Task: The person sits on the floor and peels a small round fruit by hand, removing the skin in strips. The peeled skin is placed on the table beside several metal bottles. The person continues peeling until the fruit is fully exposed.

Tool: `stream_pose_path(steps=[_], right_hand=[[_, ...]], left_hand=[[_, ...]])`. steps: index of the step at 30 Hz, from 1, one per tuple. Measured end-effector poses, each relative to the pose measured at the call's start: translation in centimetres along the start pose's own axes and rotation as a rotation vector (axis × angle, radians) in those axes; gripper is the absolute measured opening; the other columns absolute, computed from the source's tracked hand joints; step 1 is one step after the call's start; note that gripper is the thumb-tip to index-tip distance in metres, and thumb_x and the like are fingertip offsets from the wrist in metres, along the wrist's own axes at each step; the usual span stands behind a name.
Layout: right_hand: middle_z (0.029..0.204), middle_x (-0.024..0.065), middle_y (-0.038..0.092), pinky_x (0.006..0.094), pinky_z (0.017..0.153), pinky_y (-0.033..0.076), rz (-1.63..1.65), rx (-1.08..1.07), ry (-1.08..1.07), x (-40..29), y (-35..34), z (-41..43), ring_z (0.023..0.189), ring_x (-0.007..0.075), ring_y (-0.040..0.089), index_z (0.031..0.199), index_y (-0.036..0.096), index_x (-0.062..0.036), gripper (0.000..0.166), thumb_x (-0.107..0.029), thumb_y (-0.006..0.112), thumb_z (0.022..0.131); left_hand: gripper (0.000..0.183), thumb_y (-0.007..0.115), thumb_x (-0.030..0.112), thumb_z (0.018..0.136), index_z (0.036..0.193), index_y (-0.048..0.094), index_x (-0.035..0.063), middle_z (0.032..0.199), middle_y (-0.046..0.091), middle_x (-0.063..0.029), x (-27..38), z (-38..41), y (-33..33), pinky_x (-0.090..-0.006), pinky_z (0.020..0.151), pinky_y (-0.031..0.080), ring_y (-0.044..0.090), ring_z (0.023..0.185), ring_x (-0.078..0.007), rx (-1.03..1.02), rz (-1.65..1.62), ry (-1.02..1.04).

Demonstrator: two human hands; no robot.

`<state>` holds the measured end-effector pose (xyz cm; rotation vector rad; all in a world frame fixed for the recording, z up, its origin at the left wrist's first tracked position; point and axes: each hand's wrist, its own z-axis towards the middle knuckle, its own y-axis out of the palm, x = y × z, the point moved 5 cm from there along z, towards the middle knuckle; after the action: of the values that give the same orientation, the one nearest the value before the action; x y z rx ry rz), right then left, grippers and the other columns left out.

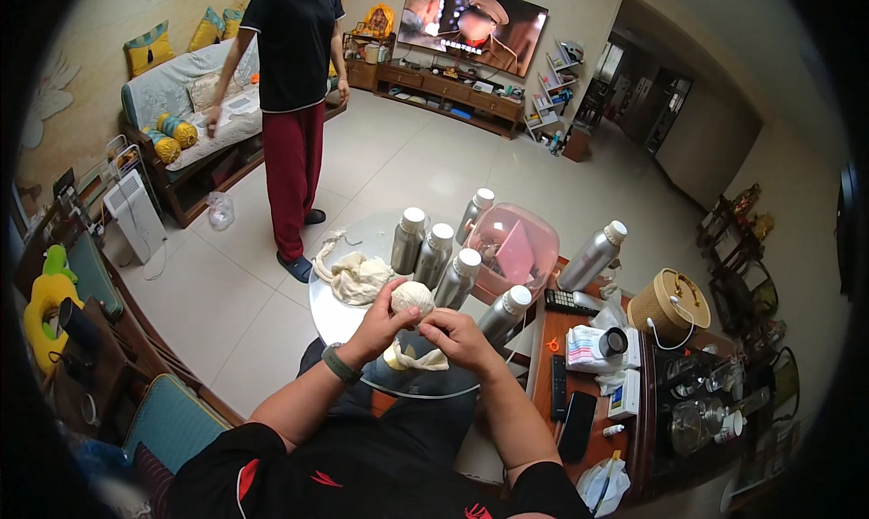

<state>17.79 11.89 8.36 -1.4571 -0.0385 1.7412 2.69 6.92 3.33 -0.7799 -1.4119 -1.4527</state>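
My left hand (377, 329) holds a round cream-coloured cloth bundle (413, 299) above the near part of a round glass table (434, 391). The fingertips of my right hand (456, 336) pinch the lower end of the bundle. Below the hands a twisted cream cloth strip (428, 361) lies on the glass beside something pale yellow, partly covered. A crumpled cream cloth (360, 278) with a twisted end rests at the table's left. Several metal bottles with white caps, one of them a silver bottle (457, 280), stand just beyond my hands. Behind them is a pink translucent plastic box (514, 247) with things inside.
At the right, a wooden table (543, 376) bears a tall metal bottle (592, 255), a remote control (558, 386), a black phone (578, 420), tissue packs and a woven round box (669, 308). A person (292, 78) stands beyond the glass table, near a sofa (204, 105).
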Motion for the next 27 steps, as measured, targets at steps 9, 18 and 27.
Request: stream_pose_path(steps=[9, 18, 27], right_hand=[[0.08, 0.01, 0.06, 0.033, 0.067, 0.047, -0.15, 0.11, -0.158, -0.5, -2.3, -0.2, 0.073, 0.0234, 0.059, 0.091, 0.068, -0.002, 0.008, -0.01, 0.07, 0.092], [0.087, 0.0095, 0.066, 0.0306, 0.074, 0.049, 0.065, 0.277, 0.108, 6.1, -0.8, -0.5, 0.08, 0.0174, 0.062, 0.101, 0.067, 0.0009, 0.019, -0.017, 0.062, 0.098], [0.085, 0.0131, 0.068, 0.0361, 0.07, 0.051, -0.201, -0.085, -0.029, 1.4, 1.3, 0.1, 0.077, 0.0276, 0.065, 0.099, 0.069, -0.0024, 0.014, -0.015, 0.064, 0.095]], left_hand=[[0.047, 0.067, 0.025, 0.097, 0.135, 0.051, 0.0038, 0.1, 0.061, -0.0013, -2.3, -0.3, -0.1, -0.0221, 0.066, 0.046, 0.055, 0.077, -0.007, -0.294, 0.236, -0.215], [0.059, 0.062, 0.04, 0.096, 0.139, 0.038, 0.0068, 0.117, 0.058, -0.0085, -1.1, -0.8, 0.9, -0.0319, 0.073, 0.051, 0.061, 0.095, -0.0183, -0.255, -0.276, -0.105], [0.053, 0.063, 0.034, 0.099, 0.137, 0.043, 0.0035, 0.113, 0.062, -0.0093, -0.6, 0.1, -2.2, -0.0301, 0.081, 0.051, 0.06, 0.095, -0.0161, 0.047, 0.233, -0.027]])
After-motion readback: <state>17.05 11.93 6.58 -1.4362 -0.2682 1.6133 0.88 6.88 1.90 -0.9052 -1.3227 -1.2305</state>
